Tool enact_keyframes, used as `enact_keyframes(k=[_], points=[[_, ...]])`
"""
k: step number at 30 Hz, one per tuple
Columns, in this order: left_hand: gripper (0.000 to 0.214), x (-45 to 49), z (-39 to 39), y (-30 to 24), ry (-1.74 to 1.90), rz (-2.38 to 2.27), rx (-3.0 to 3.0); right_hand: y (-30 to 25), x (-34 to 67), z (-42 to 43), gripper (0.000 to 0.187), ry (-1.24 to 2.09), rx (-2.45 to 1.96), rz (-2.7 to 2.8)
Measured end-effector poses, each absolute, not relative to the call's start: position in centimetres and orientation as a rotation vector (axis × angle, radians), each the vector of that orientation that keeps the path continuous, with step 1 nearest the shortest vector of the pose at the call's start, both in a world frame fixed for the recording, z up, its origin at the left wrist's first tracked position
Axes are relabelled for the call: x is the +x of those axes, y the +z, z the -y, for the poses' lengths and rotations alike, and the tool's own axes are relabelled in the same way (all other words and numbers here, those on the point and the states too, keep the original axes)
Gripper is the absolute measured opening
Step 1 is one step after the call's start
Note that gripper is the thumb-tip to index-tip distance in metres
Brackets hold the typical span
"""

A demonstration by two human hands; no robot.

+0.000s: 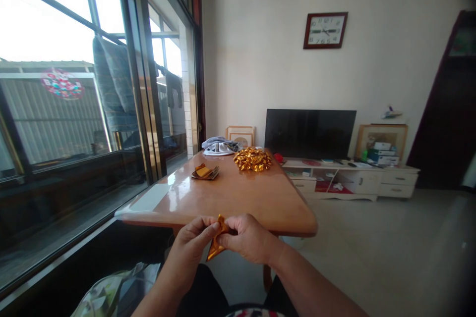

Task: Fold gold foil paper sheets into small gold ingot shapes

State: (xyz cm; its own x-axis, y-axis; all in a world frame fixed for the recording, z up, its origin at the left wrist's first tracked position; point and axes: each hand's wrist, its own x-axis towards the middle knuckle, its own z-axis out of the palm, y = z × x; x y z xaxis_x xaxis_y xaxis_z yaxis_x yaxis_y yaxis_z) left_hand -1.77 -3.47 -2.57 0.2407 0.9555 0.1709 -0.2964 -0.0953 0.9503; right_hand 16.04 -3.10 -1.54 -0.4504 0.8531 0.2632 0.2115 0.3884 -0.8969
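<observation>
Left hand [189,245] and right hand [249,237] both pinching a folded gold foil piece [217,240], just off the near edge of the wooden table [238,203], tip pointing down. Farther on the table: small stack of foil squares [204,172], then a heap of gold foil folds [253,159] (shiny, crimped). Beyond it, a wall clock [325,30].

Shiny gold foil piece [217,240], heap of gold foil folds [253,159] at the far edge, glossy honey-brown tabletop [260,198], dark red wall clock frame [306,30], black television screen [310,133]
</observation>
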Motion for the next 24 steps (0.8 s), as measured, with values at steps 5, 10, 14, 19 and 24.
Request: enact_keyframes(k=[5, 10, 14, 19, 24], points=[[0.022, -1.9, 3.2, -2.8, 1.167, -0.623, 1.061, -0.5, 15.8, 4.0, 0.02, 1.03, -0.954, 1.882], [0.02, -1.9, 3.2, -2.7, 1.192, -0.583, 0.97, 0.4, 15.8, 4.9, 0.023, 0.954, -0.982, 1.89], [0.023, -1.9, 2.9, -2.9, 1.278, -0.659, 1.019, 0.6, 15.7, 5.0, 0.021, 0.797, -0.998, 1.783], [0.029, -1.6, 3.0, -3.2, 1.44, -0.852, 1.153, 0.3, 15.0, 5.2, 0.011, 0.406, -0.885, 1.706], [0.033, -0.9, 4.0, -2.4, 1.5, -0.916, 1.158, -0.4, 14.3, 5.4, 0.01, 0.241, -0.8, 1.74]])
